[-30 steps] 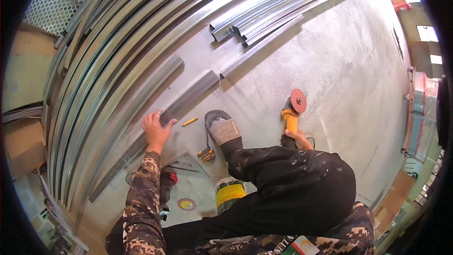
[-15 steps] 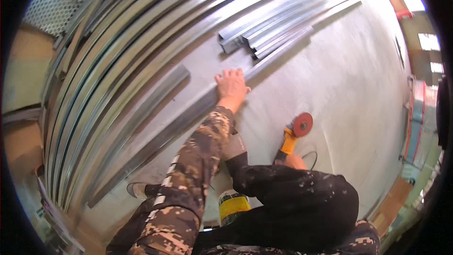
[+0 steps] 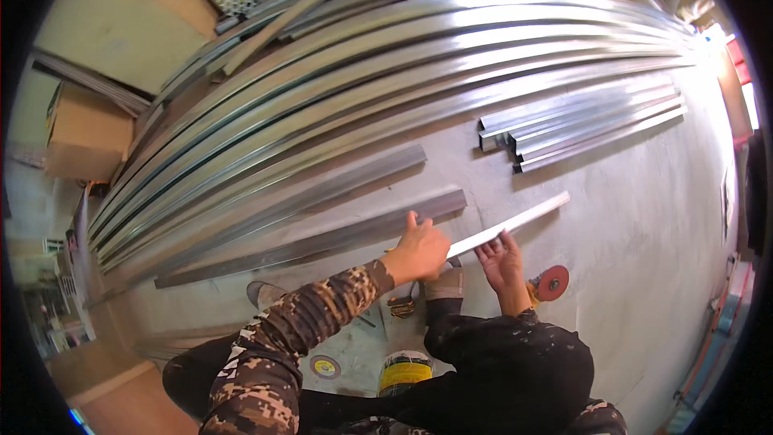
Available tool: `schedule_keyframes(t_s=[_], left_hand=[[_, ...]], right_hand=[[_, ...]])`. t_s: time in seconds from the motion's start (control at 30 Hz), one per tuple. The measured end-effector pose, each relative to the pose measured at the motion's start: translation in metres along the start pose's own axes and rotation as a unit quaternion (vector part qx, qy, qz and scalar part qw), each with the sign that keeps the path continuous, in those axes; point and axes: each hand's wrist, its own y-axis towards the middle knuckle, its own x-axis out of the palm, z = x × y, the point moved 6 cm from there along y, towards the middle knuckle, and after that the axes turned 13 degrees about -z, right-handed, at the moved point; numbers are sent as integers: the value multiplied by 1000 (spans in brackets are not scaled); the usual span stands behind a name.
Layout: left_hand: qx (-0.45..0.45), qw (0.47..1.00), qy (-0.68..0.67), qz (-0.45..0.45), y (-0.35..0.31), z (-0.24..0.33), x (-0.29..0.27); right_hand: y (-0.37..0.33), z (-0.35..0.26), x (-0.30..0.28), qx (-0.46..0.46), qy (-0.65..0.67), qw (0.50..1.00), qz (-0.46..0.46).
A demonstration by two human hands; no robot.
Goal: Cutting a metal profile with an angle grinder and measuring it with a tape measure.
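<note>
In my hands is a short bright metal profile (image 3: 527, 219), slanting up to the right above the floor. My left hand (image 3: 420, 248) is closed around its near end. My right hand (image 3: 502, 264) supports it from below near the middle, fingers curled against its edge. Beyond my left hand lies a longer grey metal profile (image 3: 322, 238) on the floor, its right end close to the held piece. A yellow angle grinder with a red disc (image 3: 552, 283) rests just right of my right wrist, its body mostly hidden.
Several cut profiles (image 3: 596, 125) lie stacked at the far right. Long metal profiles (image 3: 322, 105) spread across the back, with another short one (image 3: 354, 177) before them. By my legs are a yellow-labelled can (image 3: 405, 372), a loose disc (image 3: 325, 366) and a tape measure (image 3: 400, 307).
My right hand has let go of the grinder and come up to the short profile. My left hand has lifted that piece away from the longer profile. The view has swung left.
</note>
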Motion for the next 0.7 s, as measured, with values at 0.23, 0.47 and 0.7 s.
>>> schedule_keyframes(t_s=[0.23,0.47,0.7], left_hand=[[-107,981,26,159,-199,-9,-23],[-168,978,-85,88,-334,0,26],[3,955,-97,282,-414,87,-10]], right_hand=[[3,35,109,-29,-69,994,-84],[47,-3,427,-106,-224,855,-456],[-125,38,500,-32,-710,414,-569]])
